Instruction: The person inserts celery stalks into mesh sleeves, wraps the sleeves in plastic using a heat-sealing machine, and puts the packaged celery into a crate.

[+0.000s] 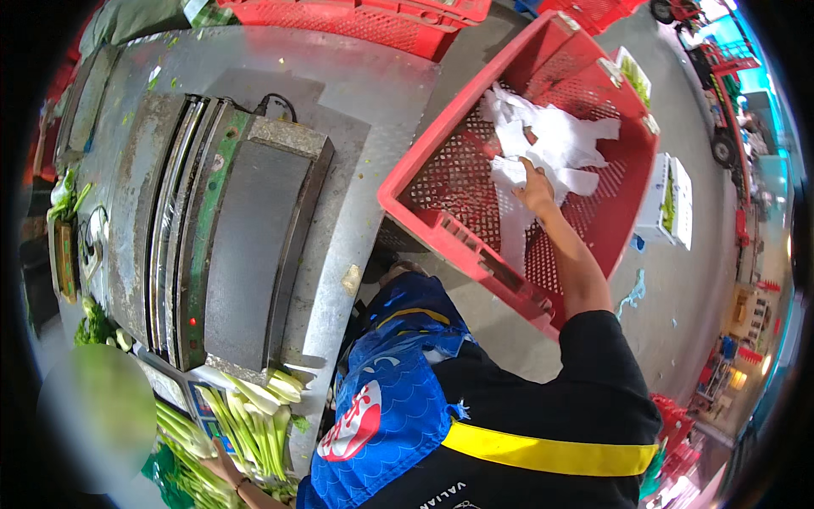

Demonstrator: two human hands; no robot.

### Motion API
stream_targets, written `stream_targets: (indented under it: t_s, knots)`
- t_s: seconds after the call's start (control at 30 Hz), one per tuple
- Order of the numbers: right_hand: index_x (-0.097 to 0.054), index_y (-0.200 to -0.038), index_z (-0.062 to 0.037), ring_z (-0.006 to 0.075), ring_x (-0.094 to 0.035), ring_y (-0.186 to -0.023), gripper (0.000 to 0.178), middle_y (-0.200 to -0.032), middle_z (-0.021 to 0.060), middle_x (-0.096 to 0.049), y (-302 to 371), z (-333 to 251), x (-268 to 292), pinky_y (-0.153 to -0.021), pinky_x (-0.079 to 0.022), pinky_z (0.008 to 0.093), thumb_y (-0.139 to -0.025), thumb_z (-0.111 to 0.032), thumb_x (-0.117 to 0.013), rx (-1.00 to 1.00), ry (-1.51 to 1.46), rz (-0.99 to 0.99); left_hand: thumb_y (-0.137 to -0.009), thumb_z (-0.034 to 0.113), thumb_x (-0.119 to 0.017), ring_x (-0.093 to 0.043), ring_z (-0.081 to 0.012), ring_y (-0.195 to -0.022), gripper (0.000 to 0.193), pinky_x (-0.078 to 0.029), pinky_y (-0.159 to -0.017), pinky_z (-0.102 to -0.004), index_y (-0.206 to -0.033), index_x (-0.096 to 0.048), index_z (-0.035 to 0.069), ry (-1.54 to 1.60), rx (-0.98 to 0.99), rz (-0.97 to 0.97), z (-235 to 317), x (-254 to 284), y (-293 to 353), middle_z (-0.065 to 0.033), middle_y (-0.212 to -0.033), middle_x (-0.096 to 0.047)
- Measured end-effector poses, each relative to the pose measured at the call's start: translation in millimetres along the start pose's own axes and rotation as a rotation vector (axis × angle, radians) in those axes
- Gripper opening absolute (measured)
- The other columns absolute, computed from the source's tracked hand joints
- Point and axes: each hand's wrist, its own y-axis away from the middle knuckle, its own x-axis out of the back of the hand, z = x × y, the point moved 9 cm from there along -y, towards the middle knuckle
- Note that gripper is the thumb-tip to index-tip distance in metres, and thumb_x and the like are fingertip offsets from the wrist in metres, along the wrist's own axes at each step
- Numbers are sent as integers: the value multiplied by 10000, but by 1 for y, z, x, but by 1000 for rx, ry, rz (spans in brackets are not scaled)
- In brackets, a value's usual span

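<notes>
Blk top (509,386) lettered, R fingers (531,172) pinch white bags (570,140), can't tell re L hand (222,467).

The red crate (623,199) opens upward; its walls (551,64) block sideways.

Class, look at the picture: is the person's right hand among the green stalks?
No, the right hand is inside the red crate, touching the crumpled white material.

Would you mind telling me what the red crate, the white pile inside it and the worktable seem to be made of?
Red crate: moulded plastic, judging by its perforated floor and smooth, shiny walls. White pile: probably thin plastic film, from its soft crumples, though paper isn't ruled out. Worktable: likely metal, perhaps stainless steel, given its grey, dull sheen.
</notes>
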Motion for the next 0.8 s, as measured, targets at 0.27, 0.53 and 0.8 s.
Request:
stream_targets:
  t_s: [0.27, 0.53, 0.8]
  knots:
    - [-676, -990, -35, 336, -597, -855, 209, -898, 166, -635, -44, -2, 48, -752, -479, 420, -849, -189, -688, 221, -209, 454, -923, 248, -640, -638, -202, -893, 560, -546, -749, -360, -1392, -396, 65, 158, -258, 244, 168, 62, 91, -136, -1211, -603]
    - [-651, -999, -38, 241, -645, -852, 136, -964, 105, -602, 147, -317, 247, -740, -512, 350, -888, -115, -641, 1117, -1046, -177, -802, 216, -747, -594, -182, -855, 386, -490, -796, -292, -1086, -598, 2, 1220, -819, -469, 446, 68, 273, -81, -965, -612]
    - [-544, -1114, -12, 356, -580, -998, 392, -1100, 173, -526, 413, -463, 237, -804, -506, 409, -756, -90, -683, 1994, -1387, -1345, -900, 77, -631, -599, -235, -1068, 425, -510, -900, -371, -1286, -487, -27, 1440, -18, 176, 238, 69, 331, -168, -1232, -574]
